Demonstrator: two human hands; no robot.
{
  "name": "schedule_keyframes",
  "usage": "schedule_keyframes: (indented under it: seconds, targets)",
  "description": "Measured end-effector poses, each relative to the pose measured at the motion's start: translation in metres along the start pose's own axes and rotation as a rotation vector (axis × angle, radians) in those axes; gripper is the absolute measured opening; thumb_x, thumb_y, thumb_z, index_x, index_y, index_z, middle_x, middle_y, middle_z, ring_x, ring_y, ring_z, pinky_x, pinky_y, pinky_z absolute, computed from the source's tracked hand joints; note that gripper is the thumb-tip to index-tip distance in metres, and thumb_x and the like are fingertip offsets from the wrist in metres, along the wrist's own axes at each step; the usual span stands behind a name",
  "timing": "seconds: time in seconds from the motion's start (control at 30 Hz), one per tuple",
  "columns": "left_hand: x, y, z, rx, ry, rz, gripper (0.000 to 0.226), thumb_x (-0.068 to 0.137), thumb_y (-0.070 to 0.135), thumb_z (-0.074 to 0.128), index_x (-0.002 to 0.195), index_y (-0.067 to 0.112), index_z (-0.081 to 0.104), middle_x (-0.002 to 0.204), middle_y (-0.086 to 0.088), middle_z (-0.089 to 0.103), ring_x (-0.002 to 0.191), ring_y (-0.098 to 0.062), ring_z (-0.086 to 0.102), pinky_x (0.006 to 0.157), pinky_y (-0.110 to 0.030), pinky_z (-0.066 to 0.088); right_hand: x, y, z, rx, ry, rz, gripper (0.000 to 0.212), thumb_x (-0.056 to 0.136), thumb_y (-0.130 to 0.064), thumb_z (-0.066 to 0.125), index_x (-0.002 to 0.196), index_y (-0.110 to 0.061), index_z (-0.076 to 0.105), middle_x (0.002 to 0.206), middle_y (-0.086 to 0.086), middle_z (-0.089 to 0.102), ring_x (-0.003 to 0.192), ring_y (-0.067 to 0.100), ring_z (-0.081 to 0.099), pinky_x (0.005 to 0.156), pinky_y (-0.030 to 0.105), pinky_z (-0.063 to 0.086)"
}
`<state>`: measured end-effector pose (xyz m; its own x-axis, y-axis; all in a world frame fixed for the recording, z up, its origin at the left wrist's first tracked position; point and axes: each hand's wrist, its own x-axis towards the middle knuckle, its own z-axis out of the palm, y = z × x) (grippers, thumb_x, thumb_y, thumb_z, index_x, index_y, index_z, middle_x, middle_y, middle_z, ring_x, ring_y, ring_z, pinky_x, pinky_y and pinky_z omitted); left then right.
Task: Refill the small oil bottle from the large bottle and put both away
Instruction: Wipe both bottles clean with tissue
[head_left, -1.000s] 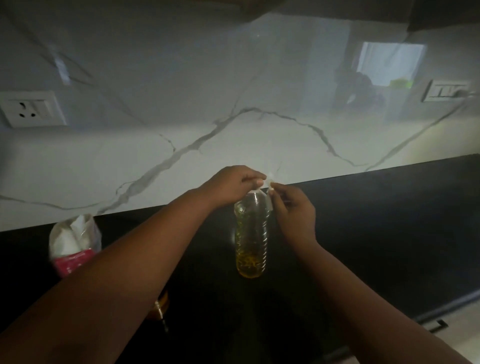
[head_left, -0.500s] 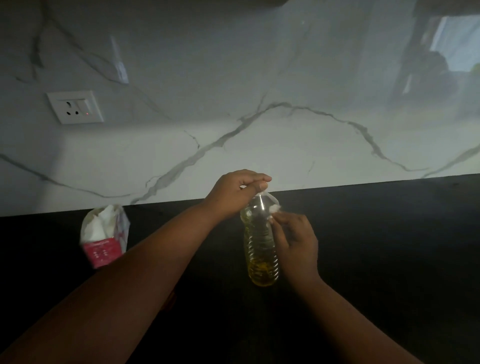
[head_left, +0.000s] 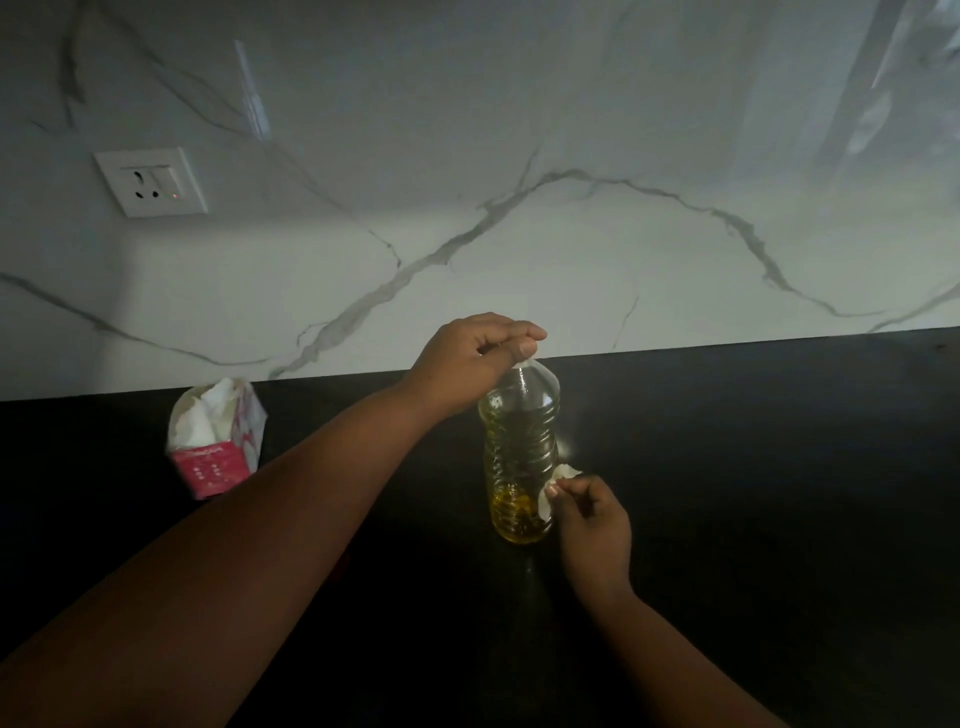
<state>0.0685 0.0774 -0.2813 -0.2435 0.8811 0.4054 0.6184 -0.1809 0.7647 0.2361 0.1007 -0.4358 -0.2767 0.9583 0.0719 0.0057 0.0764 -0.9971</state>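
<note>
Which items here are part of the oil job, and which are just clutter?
In use:
- oil bottle, upright on the counter
- left hand, gripping the bottle top
- right hand, pressing a white wipe to the bottle's side

Lying about:
- red and white carton, open, by the wall
- wall socket

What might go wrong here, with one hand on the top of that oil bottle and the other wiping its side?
1. The oil bottle stands tall and narrow, held only at its top by the left hand; a sideways push could tip it.
2. The right hand presses a small white tissue low against the ribbed side; oily plastic may slip.
</note>
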Motion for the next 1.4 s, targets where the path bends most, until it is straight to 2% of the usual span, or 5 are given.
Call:
schedule_keyframes:
  seconds: [0.5, 0.73, 0.97, 1.17, 1.4]
  targets:
    - [-0.002, 0.005, 0.0, 0.029, -0.002, -0.032, 0.016, 0.09, 0.042, 0.06, 0.1, 0.053, 0.068, 0.116, 0.013, 0.071, 0.113, -0.006, 0.063, 0.103, -0.042, 0.05, -0.009, 0.018, -0.01, -0.865, -0.289, -0.108, 0.011, 0.091, -0.03, 0.058, 0.081, -0.033, 0.056, 0.078, -0.011, 0.058, 0.085, 0.003, 0.052, 0.088, 0.032, 0.034]
    - [-0.003, 0.006, 0.002, 0.006, 0.012, -0.041, 0.017, 0.087, 0.045, 0.06, 0.093, 0.058, 0.069, 0.113, 0.016, 0.071, 0.111, -0.004, 0.063, 0.103, -0.042, 0.05, -0.001, -0.014, -0.02, -0.134, -0.092, -0.016, 0.022, 0.085, -0.014, 0.068, 0.101, -0.028, 0.062, 0.093, -0.007, 0.066, 0.084, 0.0, 0.065, 0.063, 0.015, 0.052]
    - [-0.003, 0.006, 0.0, -0.034, 0.01, -0.055, 0.017, 0.087, 0.042, 0.063, 0.094, 0.056, 0.071, 0.114, 0.013, 0.072, 0.111, -0.004, 0.064, 0.103, -0.042, 0.05, 0.033, -0.092, -0.002, 0.092, 0.004, -0.317, 0.016, 0.087, -0.013, 0.069, 0.097, -0.025, 0.071, 0.098, -0.012, 0.068, 0.091, -0.005, 0.064, 0.076, 0.008, 0.049]
    - [0.0, 0.009, -0.004, -0.082, -0.05, -0.097, 0.024, 0.096, 0.024, 0.063, 0.1, 0.046, 0.072, 0.114, 0.016, 0.072, 0.115, -0.003, 0.063, 0.107, -0.04, 0.047, 0.023, -0.073, 0.001, -0.159, 0.0, -0.495, 0.016, 0.088, -0.008, 0.066, 0.099, -0.018, 0.071, 0.095, -0.015, 0.062, 0.09, -0.011, 0.058, 0.076, 0.004, 0.046]
    - [-0.004, 0.012, 0.003, -0.184, -0.014, -0.154, 0.03, 0.093, 0.024, 0.059, 0.09, 0.048, 0.076, 0.111, 0.019, 0.073, 0.114, -0.004, 0.064, 0.104, -0.033, 0.048, -0.005, 0.007, -0.013, -0.344, -0.193, -0.151, 0.02, 0.09, -0.014, 0.063, 0.082, -0.031, 0.059, 0.085, -0.008, 0.06, 0.077, -0.005, 0.059, 0.058, 0.008, 0.046]
